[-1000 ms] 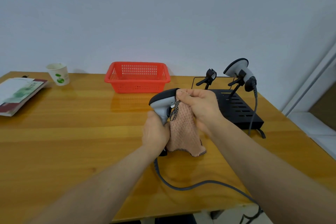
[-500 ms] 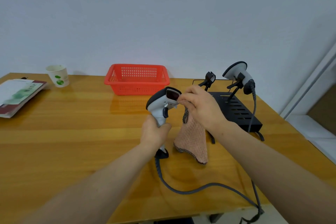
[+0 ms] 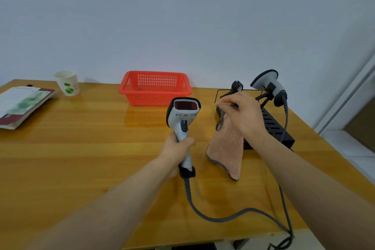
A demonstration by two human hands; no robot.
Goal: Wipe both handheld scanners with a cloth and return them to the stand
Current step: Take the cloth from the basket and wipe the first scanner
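Observation:
My left hand (image 3: 177, 146) grips the handle of a white and black handheld scanner (image 3: 182, 116), held upright with its red window facing me. Its grey cable (image 3: 215, 217) trails over the table's front edge. To the right, my right hand (image 3: 242, 114) pinches the top edge of a pink cloth (image 3: 228, 151), which hangs down free of the scanner. A second scanner (image 3: 268, 85) sits in the right cradle of the black stand (image 3: 276, 128). The stand's left cradle (image 3: 235, 87) holds nothing.
A red plastic basket (image 3: 155, 87) stands at the back middle of the wooden table (image 3: 81, 148). A paper cup (image 3: 68, 83) and a booklet (image 3: 22, 103) lie at the back left. The table's right edge runs close behind the stand.
The cloth has come off the scanner and moved right with my right hand. My left hand has turned the scanner so that its window faces me.

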